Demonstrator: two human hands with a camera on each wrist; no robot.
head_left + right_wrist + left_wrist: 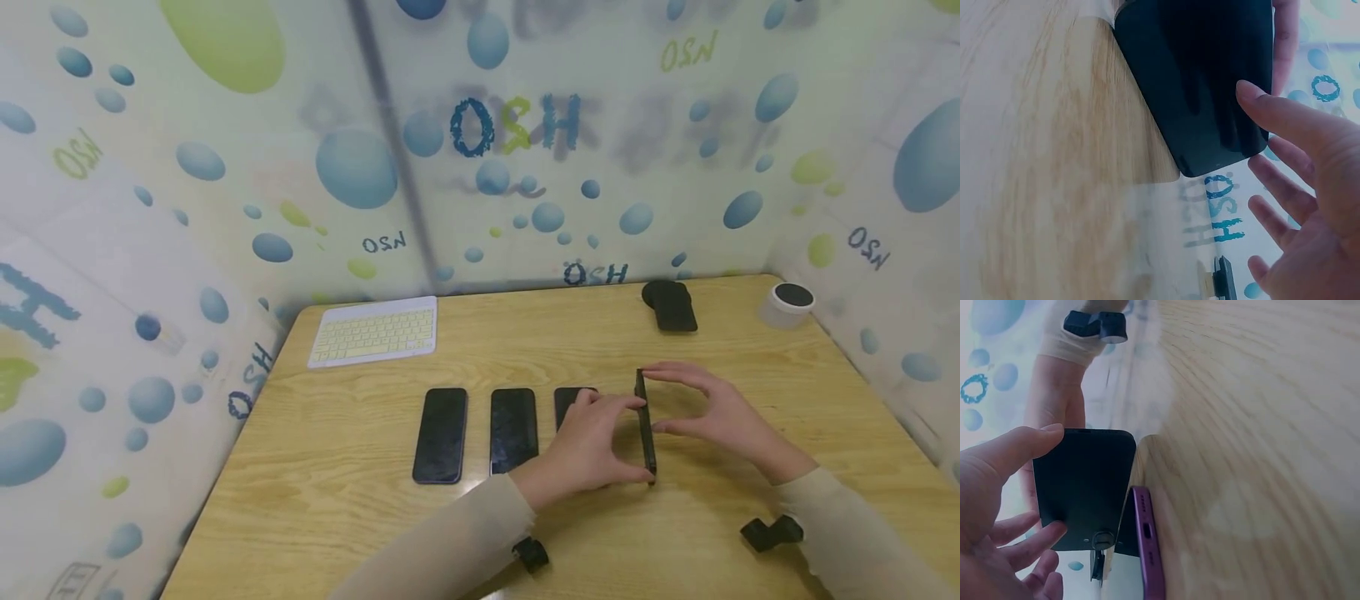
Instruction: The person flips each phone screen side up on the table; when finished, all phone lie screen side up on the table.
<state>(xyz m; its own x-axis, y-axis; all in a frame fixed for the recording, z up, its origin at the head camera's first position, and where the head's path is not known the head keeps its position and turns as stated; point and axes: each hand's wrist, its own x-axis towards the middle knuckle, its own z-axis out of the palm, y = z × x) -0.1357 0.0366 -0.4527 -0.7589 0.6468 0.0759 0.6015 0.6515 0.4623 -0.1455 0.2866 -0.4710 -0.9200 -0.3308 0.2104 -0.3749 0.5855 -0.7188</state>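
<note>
A dark smartphone stands on its long edge, upright between both hands. My left hand holds it by its two ends, thumb at the near end and fingers toward the far end. In the left wrist view the phone's dark back shows a round camera. My right hand pinches the far part, its thumb on the glossy screen. To the left lie dark phones in a row: one phone, a middle phone, and a third phone partly hidden by my left hand.
A white keyboard lies at the table's back left. Toward the back right are a black flat object with a round part and a white cylinder with a dark top. Patterned curtains enclose the wooden table.
</note>
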